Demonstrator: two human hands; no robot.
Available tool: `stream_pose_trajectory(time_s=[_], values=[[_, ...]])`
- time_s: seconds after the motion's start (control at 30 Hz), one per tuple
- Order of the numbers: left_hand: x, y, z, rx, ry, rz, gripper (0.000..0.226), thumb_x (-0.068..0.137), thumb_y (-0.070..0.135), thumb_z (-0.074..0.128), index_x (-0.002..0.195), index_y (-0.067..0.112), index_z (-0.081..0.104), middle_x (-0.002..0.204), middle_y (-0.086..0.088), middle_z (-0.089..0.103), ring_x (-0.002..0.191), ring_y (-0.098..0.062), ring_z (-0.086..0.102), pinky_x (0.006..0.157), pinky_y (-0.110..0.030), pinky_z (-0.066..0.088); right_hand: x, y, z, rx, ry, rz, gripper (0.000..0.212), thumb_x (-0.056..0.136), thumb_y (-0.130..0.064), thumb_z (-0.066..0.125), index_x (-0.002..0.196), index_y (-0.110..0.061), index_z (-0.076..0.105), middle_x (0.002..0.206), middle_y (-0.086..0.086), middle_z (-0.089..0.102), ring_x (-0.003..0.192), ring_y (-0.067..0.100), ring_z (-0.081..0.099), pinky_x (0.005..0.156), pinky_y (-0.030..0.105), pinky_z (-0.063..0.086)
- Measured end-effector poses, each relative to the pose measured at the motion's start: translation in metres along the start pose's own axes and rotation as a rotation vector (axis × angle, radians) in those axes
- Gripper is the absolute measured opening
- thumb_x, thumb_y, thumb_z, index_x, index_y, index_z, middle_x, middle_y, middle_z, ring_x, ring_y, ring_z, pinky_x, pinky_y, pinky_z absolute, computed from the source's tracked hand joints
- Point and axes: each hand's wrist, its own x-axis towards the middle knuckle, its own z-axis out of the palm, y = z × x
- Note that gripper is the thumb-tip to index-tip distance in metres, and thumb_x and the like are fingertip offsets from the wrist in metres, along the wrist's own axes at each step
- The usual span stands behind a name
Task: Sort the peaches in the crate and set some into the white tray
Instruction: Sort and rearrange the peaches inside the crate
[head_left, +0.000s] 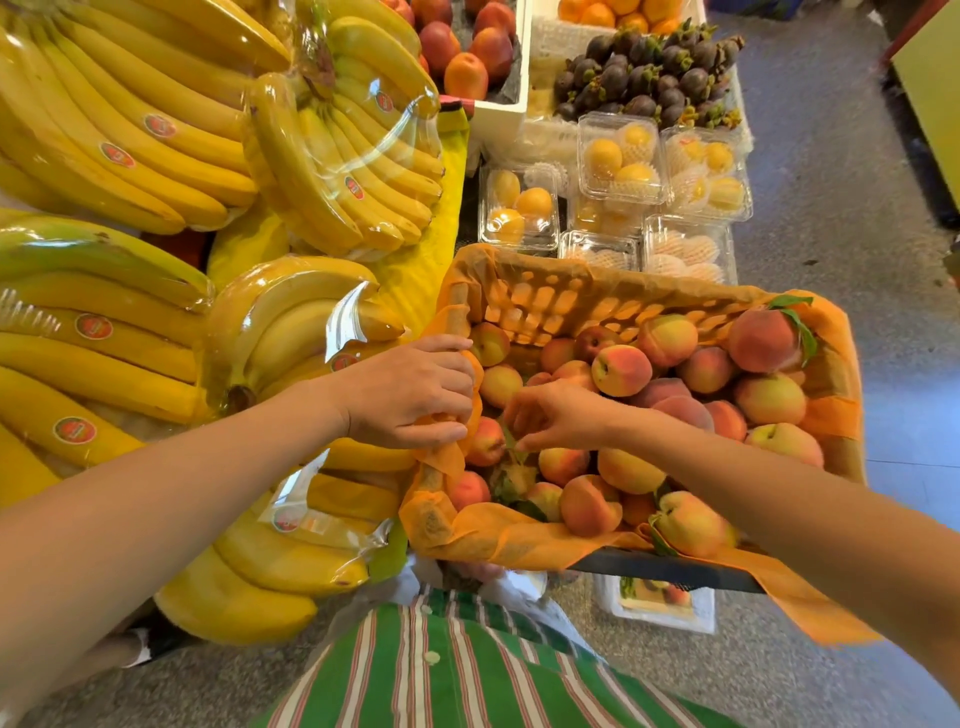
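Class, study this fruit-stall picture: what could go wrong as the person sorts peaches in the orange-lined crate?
1. The left hand grips the thin orange liner sheet at the side of the lattice-walled crate; a tug might tear it or jostle fruit.
2. The yellow-pink leafy peach sits high at the near rim; the right hand reaching nearby could tip it out.

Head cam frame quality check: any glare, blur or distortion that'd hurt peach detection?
Head view: strong fisheye stretch at the edges, forearms ballooned; glare streaks on the banana wrap; right hand slightly motion-soft, its grip unclear; peaches in the crate evenly lit and sharp; floor at right partly washed out.
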Motion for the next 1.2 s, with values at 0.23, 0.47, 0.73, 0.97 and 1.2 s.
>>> stream_pose_trajectory(time_s=[0.23,0.47,0.73,0.97,1.2], values=[[0.002,0.001,0.0,0.022,0.012,-0.003,0.042,0.097,0.044,0.034,0.082,0.021,0.065,0.087,0.002,0.063,0.098,-0.019,0.058,0.114,-0.04,0.024,-0.039,0.012,0.006,-0.787,-0.544,0.1,0.078,0.066,-0.057,0.076,0.131,-0.028,0.044,0.115,0.004,0.055,0.101,0.027,0.05,0.087,0.041,0.043],[0.002,0.002,0.001,0.036,0.024,-0.006,0.041,0.097,0.044,0.035,0.081,0.02,0.065,0.087,0.001,0.063,0.097,-0.019,0.058,0.114,-0.039,0.023,-0.041,0.013,0.011,-0.804,-0.328,-0.079,0.069,0.069,-0.06,0.071,0.126,-0.026,0.049,0.1,0.004,0.063,0.077,0.024,0.048,0.081,0.034,0.038],[0.001,0.001,0.003,0.032,0.018,-0.019,0.041,0.096,0.044,0.036,0.082,0.02,0.066,0.088,0.001,0.064,0.098,-0.019,0.057,0.115,-0.037,0.021,-0.015,0.018,0.006,-0.241,0.191,-0.025,0.067,0.075,-0.053,0.072,0.123,-0.018,0.041,0.112,0.005,0.061,0.095,0.025,0.059,0.072,0.041,0.05],[0.001,0.002,0.004,0.018,0.013,-0.03,0.043,0.096,0.044,0.035,0.082,0.02,0.067,0.087,0.001,0.064,0.097,-0.019,0.058,0.116,-0.038,0.021,0.015,0.01,0.022,-0.423,0.328,0.03,0.071,0.079,-0.052,0.069,0.13,-0.016,0.038,0.115,0.008,0.061,0.104,0.027,0.057,0.07,0.041,0.05],[0.002,0.001,0.004,0.024,0.022,-0.021,0.042,0.097,0.044,0.035,0.082,0.021,0.066,0.087,0.002,0.064,0.097,-0.018,0.058,0.115,-0.037,0.021,0.006,0.007,0.003,-0.481,0.319,-0.026,0.061,0.085,-0.044,0.065,0.135,-0.016,0.045,0.125,0.006,0.057,0.115,0.026,0.052,0.082,0.041,0.051]])
